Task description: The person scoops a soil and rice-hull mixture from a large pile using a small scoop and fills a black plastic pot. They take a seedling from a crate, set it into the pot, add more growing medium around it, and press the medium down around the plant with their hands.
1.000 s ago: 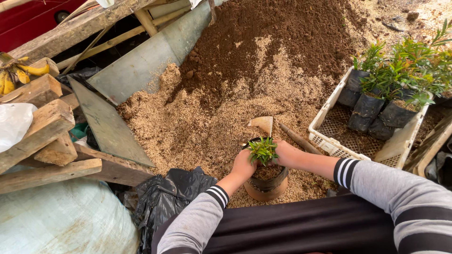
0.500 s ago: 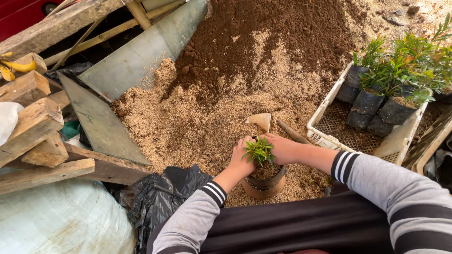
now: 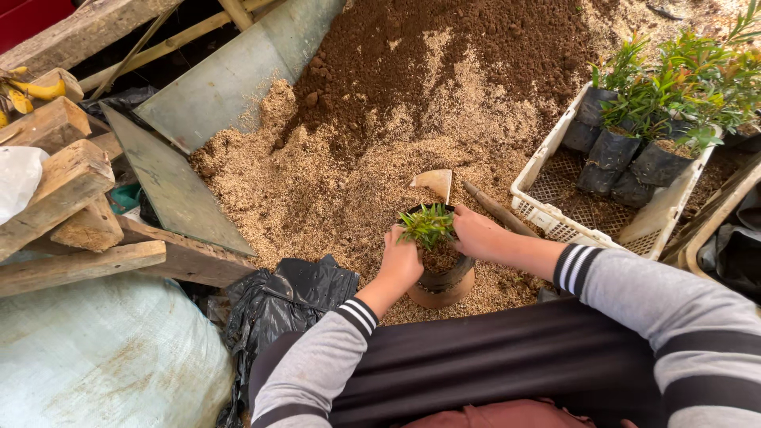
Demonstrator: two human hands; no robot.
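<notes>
A small green seedling (image 3: 427, 223) stands in a black plastic grow bag (image 3: 445, 273) filled with soil, set in a brown round pot on a heap of sawdust. My left hand (image 3: 401, 261) presses against the bag's left side. My right hand (image 3: 476, 233) rests on its right rim, fingers on the soil beside the seedling. Both hands cup the bag from opposite sides.
A small trowel (image 3: 435, 184) lies in the sawdust just behind the bag. A white crate (image 3: 547, 210) with several bagged plants (image 3: 650, 103) sits at the right. Dark soil (image 3: 476, 47) is piled behind. Wooden planks (image 3: 63, 182), a pale sack (image 3: 95, 357) and black plastic bags (image 3: 285, 297) lie at the left.
The view has shifted slightly upward and left. Both hands stay on the bag, with the right hand pressing a little closer to the seedling.
</notes>
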